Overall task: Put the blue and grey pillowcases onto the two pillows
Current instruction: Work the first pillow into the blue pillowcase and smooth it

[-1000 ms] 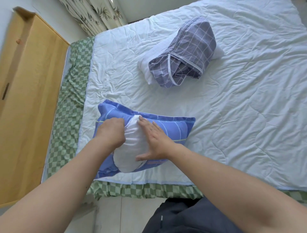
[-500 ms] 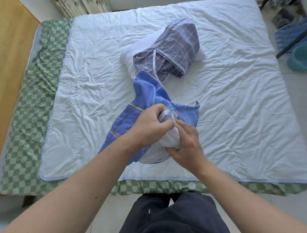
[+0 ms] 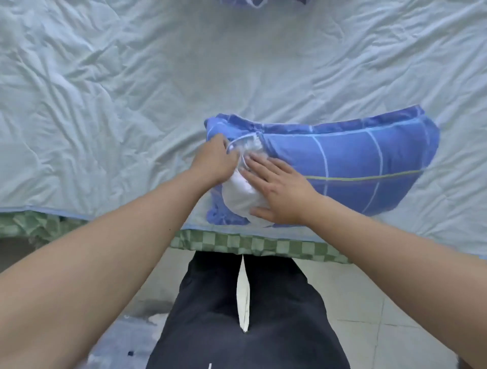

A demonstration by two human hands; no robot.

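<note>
The blue pillowcase [image 3: 350, 160] with pale grid lines lies near the front edge of the bed, stuffed with a pillow. The white pillow's end [image 3: 241, 196] bulges out of the case's open left side. My left hand [image 3: 214, 159] grips the edge of the case's opening at its upper left. My right hand [image 3: 276, 191] lies flat with straight fingers, pressing on the exposed white pillow. Only a sliver of the grey pillowcase [image 3: 253, 2] shows at the top edge; its pillow is out of view.
A rumpled white quilt [image 3: 131, 92] covers the bed. A green checked sheet [image 3: 263, 243] hangs over the front edge. My dark trousers [image 3: 237, 316] and tiled floor [image 3: 382, 329] are below.
The blue-cased pillow, lifted and bunched half a second ago, now lies flat with its length to the right. My right hand went from gripping to pressing flat. The view dropped toward the bed's front edge.
</note>
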